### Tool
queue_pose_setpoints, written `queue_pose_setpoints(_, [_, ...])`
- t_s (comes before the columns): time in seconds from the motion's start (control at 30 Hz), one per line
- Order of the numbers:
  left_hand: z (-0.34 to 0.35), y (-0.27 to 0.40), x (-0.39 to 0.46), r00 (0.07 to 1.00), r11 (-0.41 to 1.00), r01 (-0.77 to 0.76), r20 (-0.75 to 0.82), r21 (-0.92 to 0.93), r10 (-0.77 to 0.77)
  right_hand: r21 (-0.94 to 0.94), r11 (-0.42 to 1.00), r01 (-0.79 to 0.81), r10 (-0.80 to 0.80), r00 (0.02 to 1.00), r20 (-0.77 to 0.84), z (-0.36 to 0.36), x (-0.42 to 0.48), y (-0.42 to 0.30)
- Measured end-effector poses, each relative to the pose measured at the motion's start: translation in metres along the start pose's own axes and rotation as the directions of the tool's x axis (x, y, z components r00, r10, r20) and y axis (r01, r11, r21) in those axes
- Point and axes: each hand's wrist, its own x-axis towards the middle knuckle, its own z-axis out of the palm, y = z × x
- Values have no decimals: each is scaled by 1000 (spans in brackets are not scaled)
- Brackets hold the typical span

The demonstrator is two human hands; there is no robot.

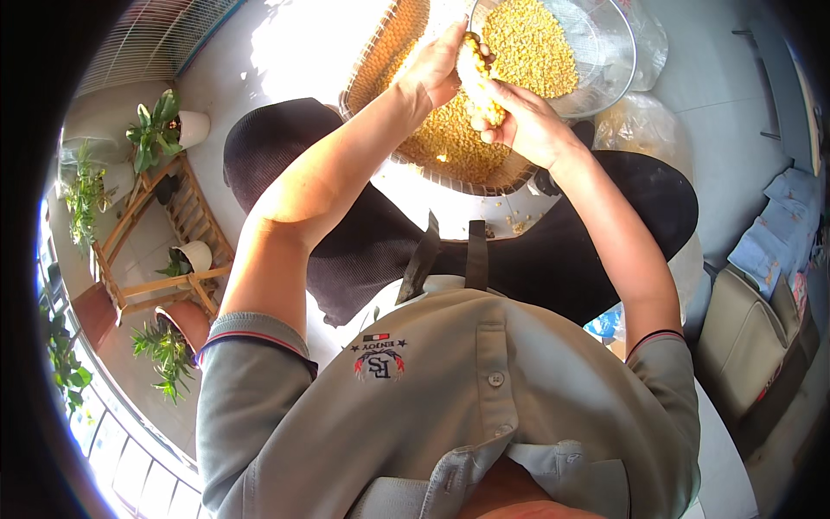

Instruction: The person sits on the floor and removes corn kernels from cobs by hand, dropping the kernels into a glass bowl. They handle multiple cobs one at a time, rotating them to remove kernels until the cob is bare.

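Note:
An ear of dried corn (476,78), partly stripped of its kernels, is held between both hands over a woven basket (496,188) of loose yellow kernels. My left hand (438,65) grips its upper end, with some fingers hidden behind it. At the lower end, my right hand (522,120) has its thumb on the kernels and its fingers curled below. Just beyond my right hand, a round mesh sieve (600,39) holds a heap of corn kernels (528,48). Strong sunlight washes out part of the ear.
Scattered kernels (519,227) lie on the floor between my legs. Clear plastic bags (639,126) are right of the basket. Potted plants (192,128) and a wooden rack (162,282) stand at the left. A padded seat (742,337) with blue cloth is at the far right.

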Motion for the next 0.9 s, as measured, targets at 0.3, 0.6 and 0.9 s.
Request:
queue_pose_setpoints(0.3, [-11, -13, 15, 999, 999, -11, -43, 47, 13, -57, 998, -15, 7, 990, -141, 2, 7, 9])
queue_pose_setpoints(0.6, [1, -6, 11, 995, 995, 96, -23, 42, -95, -133, 989, 69, -84, 990, -111, -2, 9, 2])
queue_pose_setpoints(0.9, [0, -6, 19, 999, 999, -3, -40, -50, 1, -162, 978, 128, -126, 992, 22, -2, 6, -5])
